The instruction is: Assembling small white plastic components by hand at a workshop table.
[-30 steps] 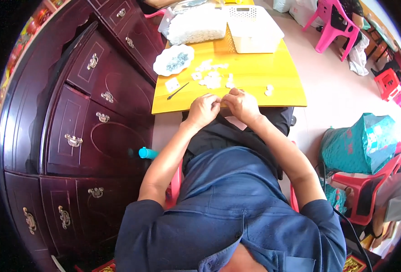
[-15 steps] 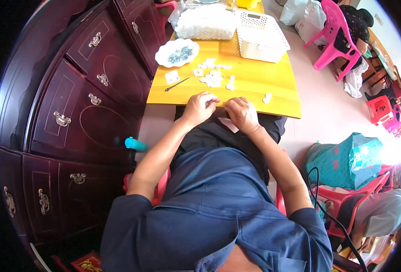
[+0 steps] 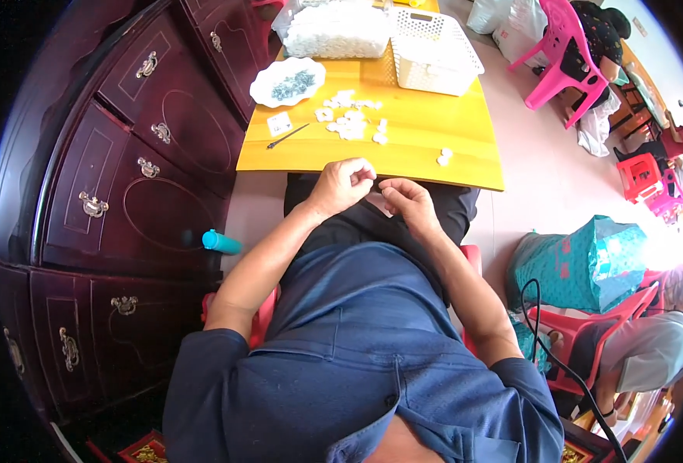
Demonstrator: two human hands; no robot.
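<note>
Just off the near edge of the yellow wooden table (image 3: 310, 157), my left hand (image 3: 344, 185) is closed, thumb and fingers pinched together. Close beside it, my right hand (image 3: 411, 203) is pinched as well, its fingertips pointing at the left hand. Whatever lies between the fingertips is too small to make out. Several small white pieces (image 3: 350, 126) are spread on the tabletop beyond my hands, with a separate small cluster (image 3: 444, 157) to the right. A thin dark pointed tool (image 3: 288, 136) lies at the left beside a small white card (image 3: 279, 123).
A scalloped white dish (image 3: 261, 91) holds dark bluish bits. Behind stand a clear container of white pieces (image 3: 335, 32) and a white perforated basket (image 3: 435, 73). Dark drawers (image 3: 150, 208) line the left. At the right are a teal bag (image 3: 577, 266) and seated people on pink chairs.
My right hand has turned slightly, its fingers now straighter and its fingertips more visible. The whole scene has shifted a little left and up in the picture. The pieces on the table look unmoved.
</note>
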